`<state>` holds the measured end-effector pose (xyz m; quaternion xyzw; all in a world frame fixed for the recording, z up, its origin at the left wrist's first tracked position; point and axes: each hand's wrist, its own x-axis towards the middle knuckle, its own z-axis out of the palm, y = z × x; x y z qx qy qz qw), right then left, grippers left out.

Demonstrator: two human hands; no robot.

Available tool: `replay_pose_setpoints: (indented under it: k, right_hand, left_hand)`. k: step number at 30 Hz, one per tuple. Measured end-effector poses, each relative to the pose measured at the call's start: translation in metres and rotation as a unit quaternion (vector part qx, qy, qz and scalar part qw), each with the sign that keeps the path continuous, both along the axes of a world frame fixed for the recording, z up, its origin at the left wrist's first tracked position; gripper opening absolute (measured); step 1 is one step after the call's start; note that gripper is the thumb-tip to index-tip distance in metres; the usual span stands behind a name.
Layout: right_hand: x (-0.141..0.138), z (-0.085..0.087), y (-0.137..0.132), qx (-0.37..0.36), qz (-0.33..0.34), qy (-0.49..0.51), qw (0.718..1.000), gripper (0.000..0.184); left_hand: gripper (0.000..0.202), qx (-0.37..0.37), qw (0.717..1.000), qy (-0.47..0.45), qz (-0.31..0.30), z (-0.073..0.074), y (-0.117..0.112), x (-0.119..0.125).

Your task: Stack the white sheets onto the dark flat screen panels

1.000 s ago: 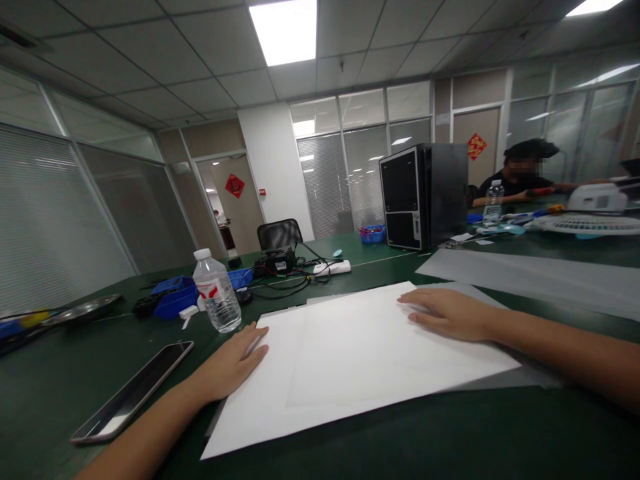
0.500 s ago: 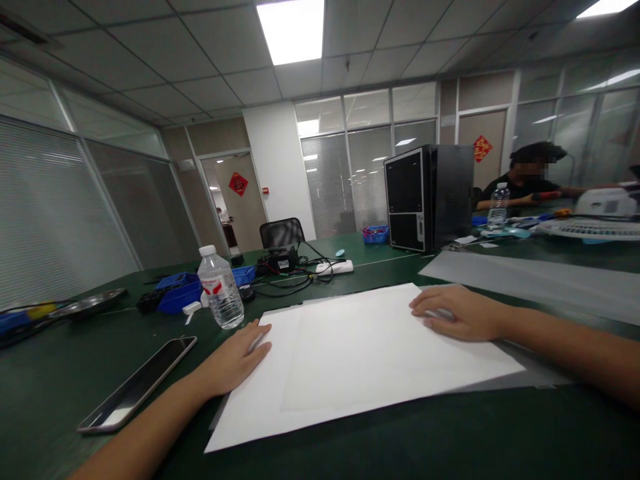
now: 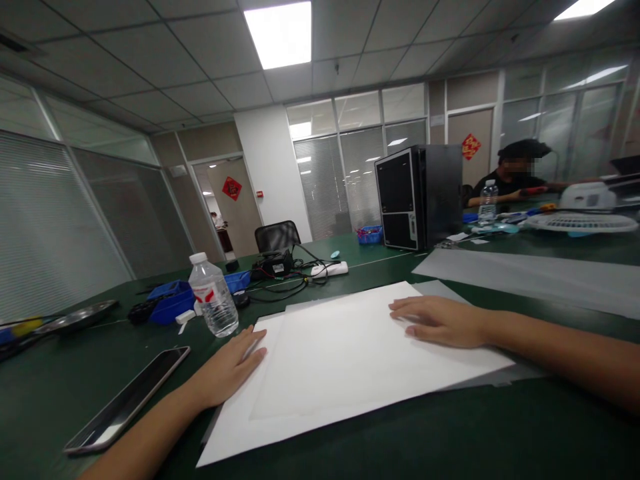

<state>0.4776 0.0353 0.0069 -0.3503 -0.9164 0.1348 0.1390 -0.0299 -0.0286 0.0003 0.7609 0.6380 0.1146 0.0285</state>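
Observation:
A large white sheet of paper (image 3: 345,373) lies on the dark green table (image 3: 450,440), over other grey sheets. My left hand (image 3: 227,367) rests flat on the paper's left edge, fingers stretched out. My right hand (image 3: 440,320) lies palm down on the far right part of the sheet, fingers extended and holding nothing.
A smartphone (image 3: 127,400) lies at the left, a water bottle (image 3: 214,295) behind my left hand. Blue bins (image 3: 173,300), cables and a power strip (image 3: 330,269) sit further back. A black computer tower (image 3: 417,197) stands at the back; a person sits beyond it at right. Another grey sheet (image 3: 540,277) lies at right.
My right hand has slid a little leftward across the paper and flattened. The top sheet has shifted slightly left. My left hand stays on the left edge.

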Motion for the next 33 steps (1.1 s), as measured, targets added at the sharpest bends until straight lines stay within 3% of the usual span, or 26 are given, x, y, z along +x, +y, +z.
replay_pose_setpoints:
  k: [5, 13, 24, 33]
  right_hand:
    - [0.020, 0.005, 0.016, 0.089, 0.020, 0.028, 0.995, 0.043]
    - [0.026, 0.008, 0.018, 0.106, 0.031, -0.008, 0.994, 0.039]
    - [-0.002, 0.004, -0.005, 0.006, -0.001, -0.029, 1.000, 0.057]
    - [0.007, -0.002, 0.008, -0.012, -0.013, -0.022, 1.000, 0.060]
  left_hand:
    - [0.078, 0.002, 1.000, 0.006, -0.012, -0.004, 0.003, -0.005]
    - [0.077, -0.003, 1.000, 0.003, -0.005, -0.001, 0.000, -0.001]
    - [0.081, -0.011, 1.000, 0.008, -0.008, 0.001, -0.002, 0.001]
    - [0.077, 0.000, 1.000, 0.005, -0.008, -0.001, 0.001, -0.001]
